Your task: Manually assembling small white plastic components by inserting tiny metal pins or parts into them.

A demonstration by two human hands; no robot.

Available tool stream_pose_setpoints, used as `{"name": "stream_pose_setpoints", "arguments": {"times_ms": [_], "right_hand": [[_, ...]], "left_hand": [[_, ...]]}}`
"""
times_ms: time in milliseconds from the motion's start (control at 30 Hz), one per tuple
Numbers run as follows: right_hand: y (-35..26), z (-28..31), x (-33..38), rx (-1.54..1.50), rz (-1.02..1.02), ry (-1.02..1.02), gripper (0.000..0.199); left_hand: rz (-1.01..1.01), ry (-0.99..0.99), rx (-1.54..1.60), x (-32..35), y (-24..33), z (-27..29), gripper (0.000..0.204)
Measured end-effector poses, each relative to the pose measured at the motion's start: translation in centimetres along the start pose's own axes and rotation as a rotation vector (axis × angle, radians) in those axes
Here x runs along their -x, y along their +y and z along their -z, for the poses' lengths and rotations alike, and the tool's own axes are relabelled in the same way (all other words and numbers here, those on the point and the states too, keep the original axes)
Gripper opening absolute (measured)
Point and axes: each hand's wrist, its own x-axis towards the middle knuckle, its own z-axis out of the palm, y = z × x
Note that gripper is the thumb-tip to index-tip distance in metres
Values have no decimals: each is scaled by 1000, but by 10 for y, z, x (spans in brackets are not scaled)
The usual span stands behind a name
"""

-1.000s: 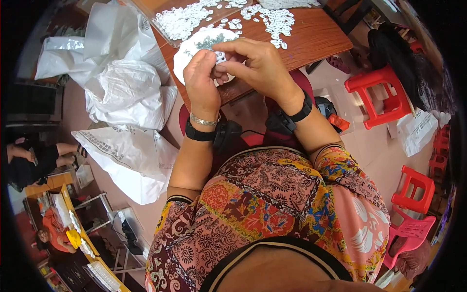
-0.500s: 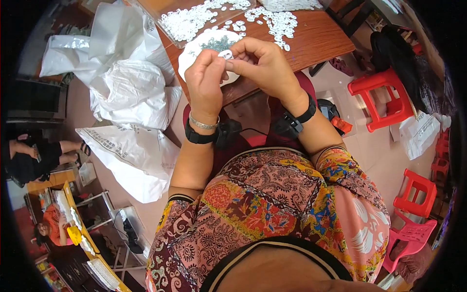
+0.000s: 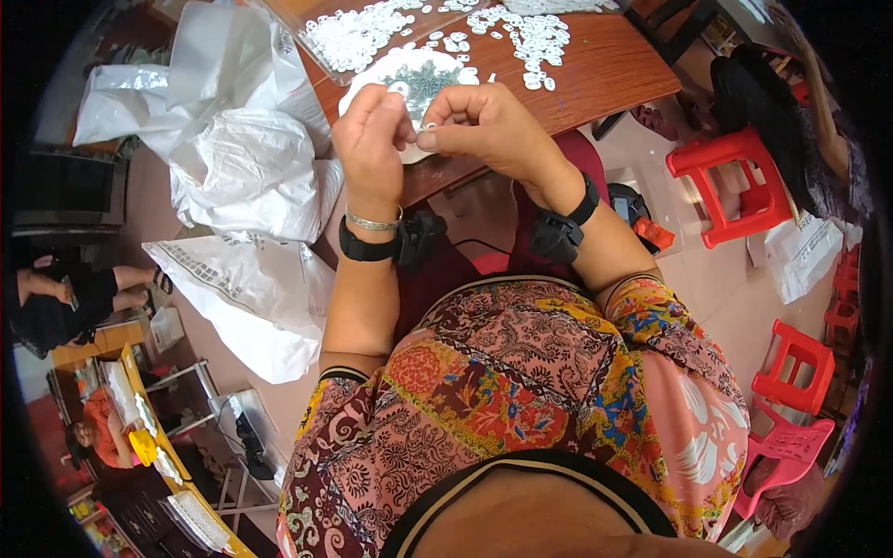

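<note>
Step in hand, judging by pose: close fingertip work on small parts, upper middle of frame. Left hand (image 3: 369, 139) looked closed on a white piece (image 3: 400, 90) at its fingertips, on the side toward the plate (image 3: 359, 84). Right hand (image 3: 493, 130), just to its right, had thumb and index finger pinched on a small pale bit (image 3: 429, 127), too tiny to identify. Couldn't tell whether the two hands touched. Next move seemed to call for a steady left hold and a fine, precise right pinch. Dark small parts (image 3: 428, 80) lay on the plate; loose white pieces (image 3: 538, 46) lay higher up, on the brown table (image 3: 605, 70)
</note>
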Motion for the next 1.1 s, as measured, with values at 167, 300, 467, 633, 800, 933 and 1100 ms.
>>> {"name": "stream_pose_setpoints", "arguments": {"times_ms": [167, 300, 467, 633, 800, 933, 1100], "right_hand": [[2, -3, -2, 6, -43, 23, 10], [10, -3, -3, -5, 13, 28, 15], [5, -3, -2, -22, 59, 59, 15], [-4, 0, -1, 70, 35, 62, 16], [-15, -4, 2, 82, 68, 73, 16], [-8, 1, 2, 223, 97, 141, 16], [-3, 3, 1, 209, 84, 155, 16]], "left_hand": [[47, -52, 92, -6, 2, 10, 25], [88, -54, 153, -6, 4, 10, 27], [174, -115, 156, -5, 4, 11, 23], [239, -120, 217, -4, 3, 7, 23], [235, -167, 189, -3, 1, 6, 22], [213, -158, 97, -2, 5, 3, 23], [206, -138, 48, -2, 8, 3, 25]]}}
